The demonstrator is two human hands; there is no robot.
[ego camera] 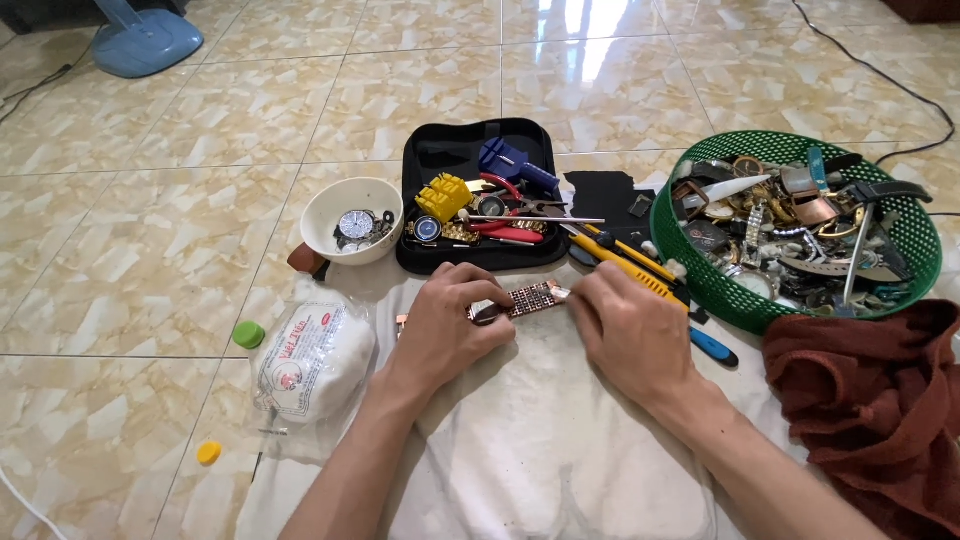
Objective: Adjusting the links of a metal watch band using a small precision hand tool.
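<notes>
White cloth (540, 460) underlies both hands: left hand (450, 325) and right hand (625, 325) pinch a metal watch band (525, 298); tool case (480, 195), green basket (900, 225) behind.

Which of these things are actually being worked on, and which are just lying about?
In hand:
- left hand and right hand, both gripping the metal watch band
- white cloth beneath it

Lying about:
- black tool case
- white bowl
- green basket of watch parts
- white bag
- red-brown towel
- blue fan base
</notes>
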